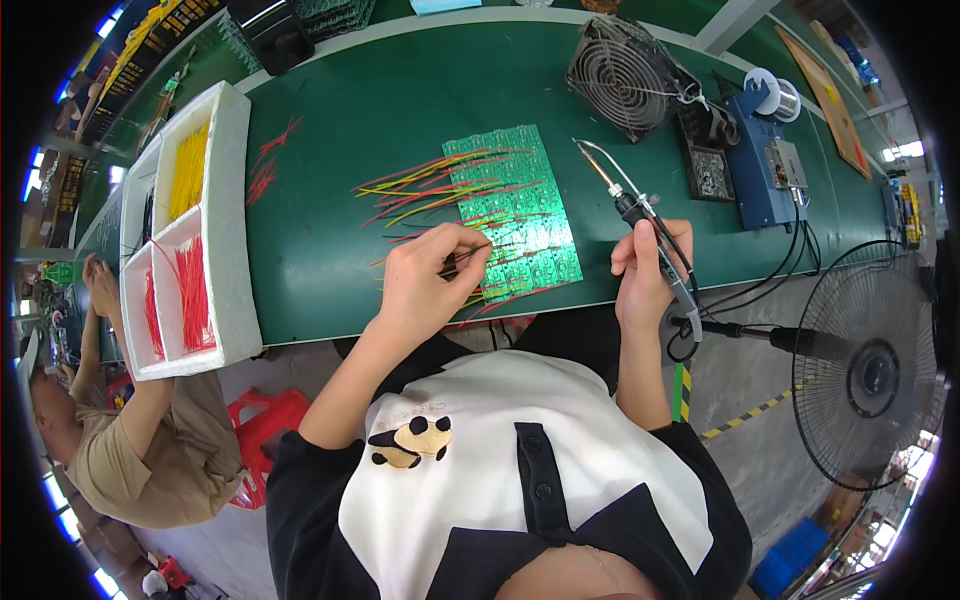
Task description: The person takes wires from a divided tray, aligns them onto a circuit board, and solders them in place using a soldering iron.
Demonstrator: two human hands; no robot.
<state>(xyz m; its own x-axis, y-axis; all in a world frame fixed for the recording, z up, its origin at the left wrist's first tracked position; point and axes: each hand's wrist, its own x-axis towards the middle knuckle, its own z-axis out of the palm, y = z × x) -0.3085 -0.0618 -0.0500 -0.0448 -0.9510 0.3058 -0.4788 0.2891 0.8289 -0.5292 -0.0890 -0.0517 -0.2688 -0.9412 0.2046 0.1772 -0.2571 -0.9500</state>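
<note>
A green circuit board panel [548, 215] lies on the bench in front of me, with red and yellow wires [415, 190] running off its left side in rows. My left hand [428, 275] is over the panel's left edge, thumb and forefinger pinched on a thin wire at the board; its colour is mostly hidden by the fingers. In my right hand [650, 270] is a soldering iron [632, 208] with a curved metal solder-feed tube, held right of the panel. Its tip points up and left, apart from the board.
On the left stands a white foam box [232, 200] of red and yellow wires, with loose red wires [265, 170] beside it. A small dusty fan [625, 78], blue solder feeder [760, 155] and solder spool [772, 95] are back right. A floor fan [870, 375] stands right; another person [150, 440] works left.
</note>
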